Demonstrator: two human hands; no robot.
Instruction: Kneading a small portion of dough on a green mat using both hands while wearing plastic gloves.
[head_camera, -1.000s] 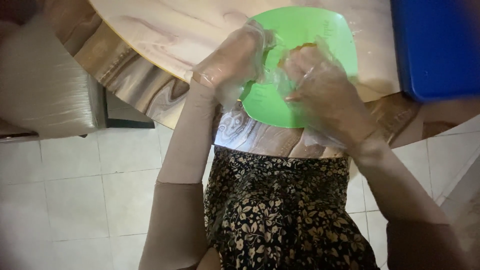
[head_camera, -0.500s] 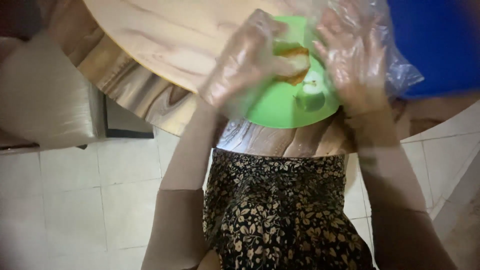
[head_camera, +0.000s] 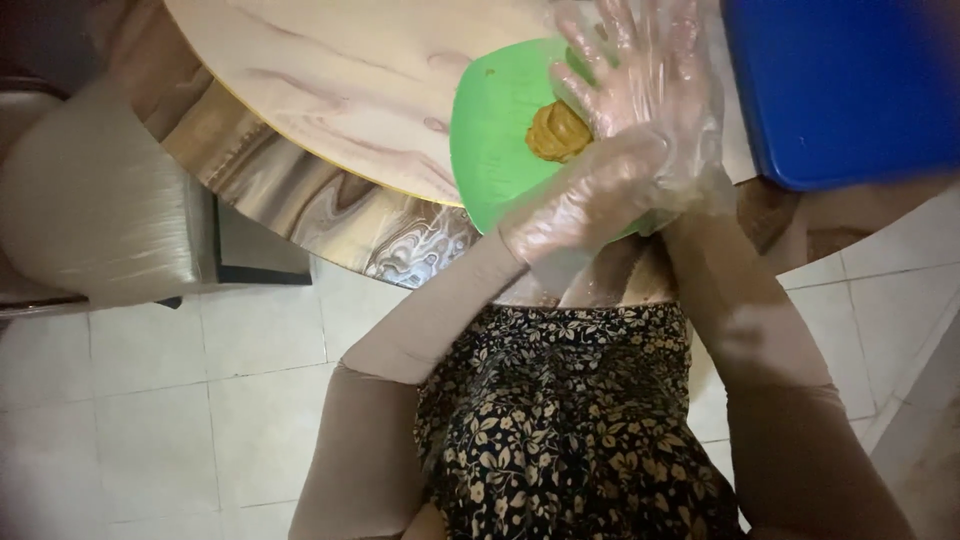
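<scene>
A green plate (head_camera: 490, 140) lies near the edge of a round wood-patterned table (head_camera: 330, 90). On it rests a brownish lump of food (head_camera: 556, 132). Both my hands wear thin clear plastic gloves. My right hand (head_camera: 645, 75) hovers over the plate with its fingers spread and holds nothing, its fingertips next to the food. My left hand (head_camera: 590, 200) reaches across in front of the plate and is closed at the right wrist, on the cuff of the right glove. The near part of the plate is hidden by my hands.
A blue box-like container (head_camera: 840, 90) stands on the table to the right of the plate. A beige padded seat (head_camera: 95, 210) is at the left beside the table. White floor tiles (head_camera: 200, 420) lie below, with my patterned dress in front.
Earlier both hands held the food over the plate. Now the food lies on the plate, my right hand has opened wide, and my left hand has shifted to the right wrist.
</scene>
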